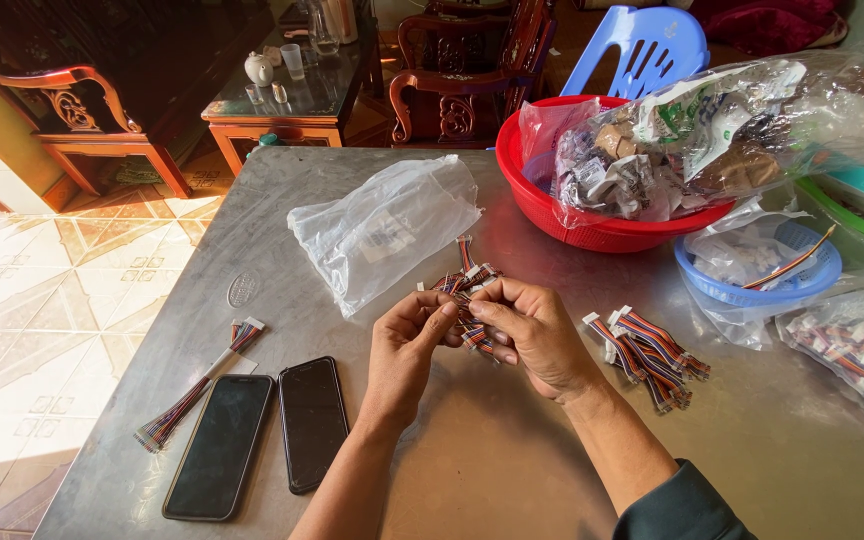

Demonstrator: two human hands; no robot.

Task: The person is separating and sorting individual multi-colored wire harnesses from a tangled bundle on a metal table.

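Looking down from my head, I see my left hand point(410, 340) and my right hand point(535, 335) meeting over the grey metal surface point(512, 470), fingertips pressed toward each other. Between them I pinch a bundle of short striped ribbon cables point(468, 300) with white connectors; some of its ends fan out just beyond my fingers, away from me. Both hands are closed on this bundle, thumbs on top.

Just to the right of my right hand lies a loose pile of the same cables point(649, 357). Beyond my hands rests a crumpled clear plastic bag point(384, 228). Left of my left hand lie two dark phones point(264, 432) side by side, screens up, and further left one long cable point(197, 388) stretches diagonally. Far beyond my right hand stands a red basin point(542, 205) stuffed with bagged parts, with a blue basket point(760, 290) near it, well apart from my hands.
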